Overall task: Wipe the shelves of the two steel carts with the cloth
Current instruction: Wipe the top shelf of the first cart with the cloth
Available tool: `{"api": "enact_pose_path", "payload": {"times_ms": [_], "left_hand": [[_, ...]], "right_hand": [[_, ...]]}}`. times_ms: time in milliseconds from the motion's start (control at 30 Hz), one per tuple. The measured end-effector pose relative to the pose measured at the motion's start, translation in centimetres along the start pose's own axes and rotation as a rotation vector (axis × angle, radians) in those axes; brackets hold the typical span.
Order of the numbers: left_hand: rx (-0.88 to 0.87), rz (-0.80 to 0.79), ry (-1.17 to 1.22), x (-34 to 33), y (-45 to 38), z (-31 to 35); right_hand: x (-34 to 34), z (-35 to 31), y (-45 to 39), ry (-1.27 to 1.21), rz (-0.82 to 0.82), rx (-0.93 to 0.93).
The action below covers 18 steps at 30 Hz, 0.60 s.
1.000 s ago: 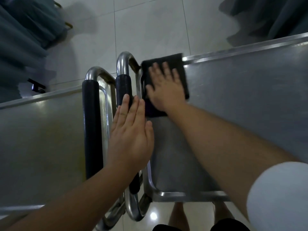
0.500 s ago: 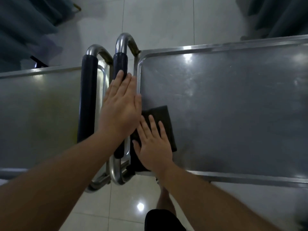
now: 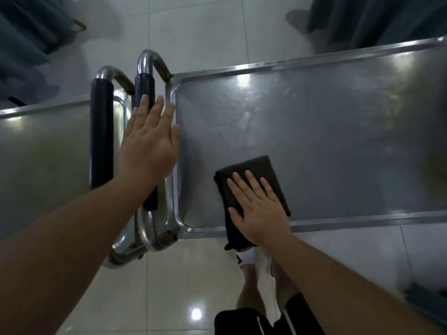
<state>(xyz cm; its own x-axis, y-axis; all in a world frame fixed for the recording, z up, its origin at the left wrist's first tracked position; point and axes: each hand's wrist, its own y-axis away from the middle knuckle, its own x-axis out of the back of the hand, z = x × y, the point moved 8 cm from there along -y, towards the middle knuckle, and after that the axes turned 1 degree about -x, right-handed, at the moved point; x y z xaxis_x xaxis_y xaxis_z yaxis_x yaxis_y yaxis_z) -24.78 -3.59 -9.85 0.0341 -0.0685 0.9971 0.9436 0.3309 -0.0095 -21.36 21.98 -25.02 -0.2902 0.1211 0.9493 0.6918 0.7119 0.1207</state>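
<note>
Two steel carts stand side by side, handles meeting in the middle. The right cart's top shelf (image 3: 314, 131) fills the right half of the head view. A folded black cloth (image 3: 254, 170) lies near that shelf's front edge, one end hanging over the rim. My right hand (image 3: 258, 206) presses flat on the cloth with straight fingers. My left hand (image 3: 150, 146) rests flat and open on the right cart's padded handle (image 3: 144, 85). The left cart's shelf (image 3: 43, 151) lies at the left behind its own padded handle (image 3: 101, 131).
White glossy floor tiles (image 3: 193, 22) surround the carts. Dark teal curtains hang at the back left (image 3: 26, 32) and back right (image 3: 377, 18). My legs and a white shoe (image 3: 249, 257) show below the right cart's front rim.
My right hand slid the cloth from the far left corner down to the front edge, then rightward along it. My left hand stayed on the handle.
</note>
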Motion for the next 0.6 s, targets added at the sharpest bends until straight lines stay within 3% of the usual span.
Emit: {"api": "enact_pose_path", "payload": {"times_ms": [267,467,533,600], "left_hand": [[-0.137,0.024,-0.153,-0.2,0.4,1.5],[-0.382,-0.055,-0.492,-2.4,0.4,2.9],[-0.379,-0.094,-0.542,-3.3,0.5,3.8],[-0.289,-0.135,-0.428,-4.1,0.6,5.9]], "right_hand": [[2.2,7.8,2.5,0.059,-0.026,-0.120],[3.7,11.9,3.8,0.064,-0.032,-0.177],[4.1,13.3,4.1,0.053,-0.027,-0.205],[4.5,14.5,4.3,0.046,-0.021,-0.215]]}}
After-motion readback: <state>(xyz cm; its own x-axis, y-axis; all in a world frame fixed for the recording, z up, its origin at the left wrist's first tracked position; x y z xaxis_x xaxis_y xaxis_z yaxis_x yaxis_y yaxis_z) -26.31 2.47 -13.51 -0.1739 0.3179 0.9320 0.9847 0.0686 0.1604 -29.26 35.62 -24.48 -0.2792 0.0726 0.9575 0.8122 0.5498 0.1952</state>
